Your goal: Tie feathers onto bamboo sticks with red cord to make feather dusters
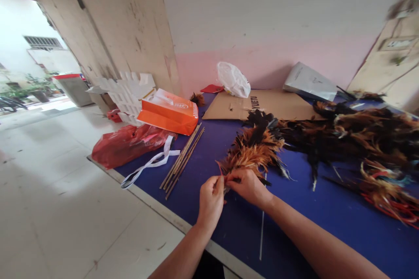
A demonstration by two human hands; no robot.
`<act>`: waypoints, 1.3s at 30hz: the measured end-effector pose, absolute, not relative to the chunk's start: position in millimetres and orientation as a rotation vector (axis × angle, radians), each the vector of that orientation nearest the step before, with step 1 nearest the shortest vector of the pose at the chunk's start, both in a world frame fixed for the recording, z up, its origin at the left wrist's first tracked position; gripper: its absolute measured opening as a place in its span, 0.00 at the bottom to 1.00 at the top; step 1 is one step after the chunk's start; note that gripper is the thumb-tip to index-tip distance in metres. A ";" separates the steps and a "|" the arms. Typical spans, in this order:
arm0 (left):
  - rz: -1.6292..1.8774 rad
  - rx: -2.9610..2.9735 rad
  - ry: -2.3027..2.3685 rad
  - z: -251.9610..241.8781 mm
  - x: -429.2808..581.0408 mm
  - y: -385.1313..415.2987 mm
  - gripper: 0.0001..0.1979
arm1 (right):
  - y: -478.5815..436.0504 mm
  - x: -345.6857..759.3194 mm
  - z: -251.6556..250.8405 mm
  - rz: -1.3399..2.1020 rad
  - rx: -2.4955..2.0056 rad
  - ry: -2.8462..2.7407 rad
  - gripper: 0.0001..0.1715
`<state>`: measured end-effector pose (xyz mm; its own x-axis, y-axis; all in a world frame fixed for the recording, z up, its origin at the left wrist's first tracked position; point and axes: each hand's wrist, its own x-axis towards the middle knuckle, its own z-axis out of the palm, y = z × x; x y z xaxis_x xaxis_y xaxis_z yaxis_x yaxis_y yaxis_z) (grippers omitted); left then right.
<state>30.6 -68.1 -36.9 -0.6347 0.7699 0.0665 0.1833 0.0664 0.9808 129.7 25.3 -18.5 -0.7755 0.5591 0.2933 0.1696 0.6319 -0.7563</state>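
My left hand [212,200] and my right hand [247,185] meet at the lower end of a feather bundle [250,150] of brown and black feathers. Both are closed, fingertips pinched together around a thin red string [220,167], whose end sticks up beside the feathers. How the string runs between the fingers is partly hidden. The bundle lies on the blue table [225,137], its feathers pointing away from me. Under my right forearm, a thin pale stick [262,235] lies on the tabletop.
Several thin wooden sticks [183,161] lie left of my hands, beside a white strap [152,165], a red plastic bag [124,144] and an orange paper bag [170,113]. Flat cardboard [235,109] lies at the back. Loose feathers [360,135] cover the right side.
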 end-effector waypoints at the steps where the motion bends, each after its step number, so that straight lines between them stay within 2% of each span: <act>1: 1.599 0.937 1.865 -37.4 30.3 -68.2 0.17 | 25.8 129.7 -19.5 1.040 -0.601 -2.332 0.08; 12: 1.573 0.809 1.780 -33.8 27.8 -66.2 0.15 | 30.3 133.0 -18.9 1.366 -0.703 -2.226 0.12; 21: 1.533 0.805 1.774 -32.6 26.0 -66.5 0.17 | 32.9 132.0 -18.6 1.364 -0.693 -2.268 0.11; 32: 1.518 1.181 1.920 -25.2 17.0 -68.2 0.09 | 28.9 131.2 -15.8 1.266 -0.782 -2.279 0.09; 39: 1.656 0.780 1.572 -32.4 13.6 -65.0 0.11 | 33.9 129.7 -24.6 1.370 -0.762 -2.220 0.07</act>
<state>13.6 -65.0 -32.4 -0.5636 0.8247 -0.0469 -0.0892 -0.0044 0.9960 129.7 33.9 -24.6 -0.7611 0.6453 0.0657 0.2308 0.3641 -0.9023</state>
